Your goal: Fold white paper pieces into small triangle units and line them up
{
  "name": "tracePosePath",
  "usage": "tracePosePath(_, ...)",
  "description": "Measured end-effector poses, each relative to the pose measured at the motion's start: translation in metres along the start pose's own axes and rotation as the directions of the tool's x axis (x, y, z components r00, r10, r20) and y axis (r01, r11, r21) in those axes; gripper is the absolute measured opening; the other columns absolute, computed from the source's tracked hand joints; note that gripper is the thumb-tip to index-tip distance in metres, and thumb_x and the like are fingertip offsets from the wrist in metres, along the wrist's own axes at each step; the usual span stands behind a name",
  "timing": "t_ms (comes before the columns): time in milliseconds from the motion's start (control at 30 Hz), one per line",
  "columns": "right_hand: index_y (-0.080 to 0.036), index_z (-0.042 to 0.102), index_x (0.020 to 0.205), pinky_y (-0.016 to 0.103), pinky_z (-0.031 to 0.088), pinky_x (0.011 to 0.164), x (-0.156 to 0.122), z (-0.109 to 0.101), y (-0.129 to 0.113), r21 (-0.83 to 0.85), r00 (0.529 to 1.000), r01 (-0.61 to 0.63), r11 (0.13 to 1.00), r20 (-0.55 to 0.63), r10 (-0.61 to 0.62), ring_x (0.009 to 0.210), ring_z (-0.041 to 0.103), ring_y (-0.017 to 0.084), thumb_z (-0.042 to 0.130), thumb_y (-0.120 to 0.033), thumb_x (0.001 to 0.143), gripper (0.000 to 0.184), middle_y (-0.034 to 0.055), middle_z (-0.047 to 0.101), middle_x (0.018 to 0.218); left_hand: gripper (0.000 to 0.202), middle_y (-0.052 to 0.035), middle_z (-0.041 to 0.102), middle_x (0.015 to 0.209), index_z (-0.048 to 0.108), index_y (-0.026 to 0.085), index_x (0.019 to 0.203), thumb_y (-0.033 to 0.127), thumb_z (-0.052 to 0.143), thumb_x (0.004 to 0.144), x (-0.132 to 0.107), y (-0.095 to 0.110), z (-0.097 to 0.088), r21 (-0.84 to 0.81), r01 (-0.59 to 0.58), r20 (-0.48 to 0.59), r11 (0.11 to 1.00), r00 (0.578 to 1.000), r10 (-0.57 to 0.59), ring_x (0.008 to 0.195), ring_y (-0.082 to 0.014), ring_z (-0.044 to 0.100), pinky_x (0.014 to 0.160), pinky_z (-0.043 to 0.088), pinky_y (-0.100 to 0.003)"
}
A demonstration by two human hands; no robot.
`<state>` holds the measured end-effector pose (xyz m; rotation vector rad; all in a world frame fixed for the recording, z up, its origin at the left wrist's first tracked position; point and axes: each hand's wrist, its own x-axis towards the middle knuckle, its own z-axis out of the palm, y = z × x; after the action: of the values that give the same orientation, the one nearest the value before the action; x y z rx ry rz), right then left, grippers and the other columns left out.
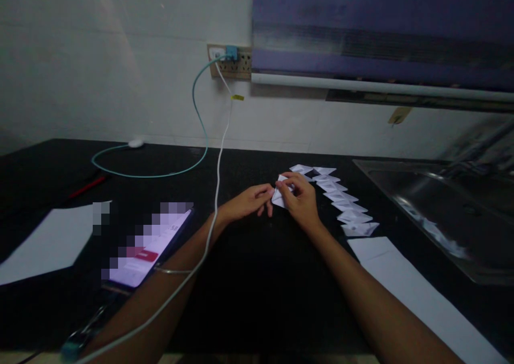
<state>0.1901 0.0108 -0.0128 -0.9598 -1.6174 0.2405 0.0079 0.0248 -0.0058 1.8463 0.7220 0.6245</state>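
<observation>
Both my hands meet over the middle of a black countertop [257, 278]. My left hand [249, 202] and my right hand [300, 198] pinch a small folded white paper piece [278, 195] between their fingertips, held just above the counter. To the right of my right hand lies a curved row of several similar folded white paper pieces [341, 198], running from behind my hands toward the front.
A lit phone [148, 246] lies at the left with a white sheet [48, 243] beside it. A long white paper strip [417, 294] lies at the front right. A steel sink [441, 214] is at the right. A white cable [219, 160] and a teal cable [160, 174] hang from the wall socket [231, 61].
</observation>
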Motion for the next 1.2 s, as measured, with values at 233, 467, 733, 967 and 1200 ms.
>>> tracePosePath(233, -0.023, 0.064, 0.073, 0.039, 0.05, 0.081, -0.001, 0.0, -0.002, 0.007, 0.999, 0.04, 0.999, -0.012, -0.04, 0.086, 0.063, 0.022, 0.069, -0.035, 0.088, 0.019, 0.0045, 0.064, 0.083, 0.049, 0.003, 0.049, 0.062, 0.048, 0.018, 0.075, 0.061, 0.039, 0.097, -0.003, 0.002, 0.003, 0.112, -0.008, 0.02, 0.994, 1.0, 0.006, 0.052, -0.0082, 0.042, 0.05, 0.032, -0.021)
tracePosePath(467, -0.024, 0.062, 0.073, 0.038, 0.049, 0.081, -0.001, 0.001, 0.0, 0.025, 0.999, 0.021, 0.999, -0.028, -0.02, 0.087, 0.062, 0.021, 0.069, -0.035, 0.088, 0.02, 0.0028, 0.062, 0.08, 0.047, 0.0037, 0.046, 0.064, 0.046, 0.019, 0.076, 0.061, 0.042, 0.096, -0.003, 0.003, 0.006, 0.054, -0.017, -0.014, 0.998, 1.0, 0.018, 0.052, -0.0081, 0.039, 0.049, 0.03, -0.021)
tracePosePath(733, -0.024, 0.061, 0.072, 0.037, 0.049, 0.077, 0.0, 0.0, -0.004, 0.038, 0.999, -0.029, 0.999, -0.023, 0.03, 0.081, 0.06, 0.02, 0.068, -0.037, 0.088, 0.021, 0.0027, 0.062, 0.079, 0.043, 0.0052, 0.041, 0.062, 0.045, 0.019, 0.076, 0.057, 0.043, 0.097, -0.003, 0.003, 0.009, 0.026, 0.012, 0.008, 1.0, 1.0, -0.012, 0.051, -0.0082, 0.037, 0.049, 0.028, -0.022)
tracePosePath(967, -0.023, 0.055, 0.077, 0.033, 0.047, 0.072, 0.0, 0.002, 0.001, 0.088, 0.993, -0.104, 0.991, -0.039, 0.108, 0.075, 0.056, 0.017, 0.073, -0.035, 0.082, 0.023, 0.0002, 0.058, 0.077, 0.041, 0.0047, 0.042, 0.063, 0.049, 0.018, 0.078, 0.056, 0.048, 0.095, -0.002, 0.004, 0.008, -0.007, -0.019, -0.024, 1.0, 1.0, 0.019, 0.053, -0.0081, 0.038, 0.05, 0.027, -0.021)
tracePosePath(1200, -0.025, 0.051, 0.114, 0.031, 0.056, 0.064, 0.0, 0.007, 0.013, 0.464, 0.848, -0.524, 0.714, 0.208, 0.488, 0.07, 0.066, 0.017, 0.088, -0.043, 0.06, 0.068, 0.0004, 0.07, 0.087, 0.044, 0.0044, 0.045, 0.06, 0.049, 0.018, 0.079, 0.06, 0.047, 0.094, -0.001, 0.0, 0.003, -0.029, -0.049, -0.098, 0.998, 0.994, 0.046, 0.051, -0.0082, 0.039, 0.05, 0.027, -0.022)
